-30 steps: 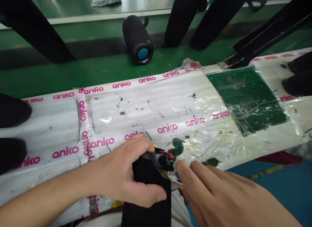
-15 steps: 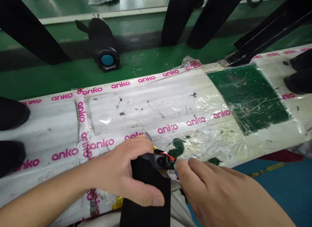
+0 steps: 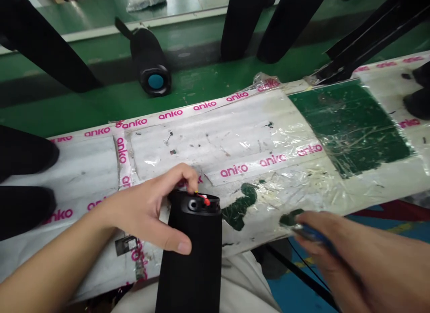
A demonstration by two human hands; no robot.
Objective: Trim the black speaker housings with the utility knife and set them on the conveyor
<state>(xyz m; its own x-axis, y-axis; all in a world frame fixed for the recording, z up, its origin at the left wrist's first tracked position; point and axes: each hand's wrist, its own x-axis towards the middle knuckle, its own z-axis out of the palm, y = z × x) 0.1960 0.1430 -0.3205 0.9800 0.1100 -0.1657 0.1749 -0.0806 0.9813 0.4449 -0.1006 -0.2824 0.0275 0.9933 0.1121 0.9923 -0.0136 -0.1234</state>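
My left hand point(image 3: 148, 210) grips the top of a black cylindrical speaker body point(image 3: 193, 254) that stands upright at the near edge of the taped workbench point(image 3: 235, 138). Red and yellow wires point(image 3: 203, 197) poke out of its open top end. My right hand point(image 3: 339, 254), blurred by motion, is off to the right of the speaker and closed on a thin blue-handled tool point(image 3: 311, 232). A thin black cable point(image 3: 298, 275) runs below that hand.
A finished black speaker with a blue end cap point(image 3: 151, 62) lies on the green conveyor belt point(image 3: 83, 106) behind the bench. Black speaker bodies point(image 3: 23, 183) rest at the left edge, others at the far right point(image 3: 418, 97). Dark bars cross the top.
My right hand pulled away from the speaker's top to the right with the blue tool. My left hand tilted the speaker body more upright. The view shifted slightly.
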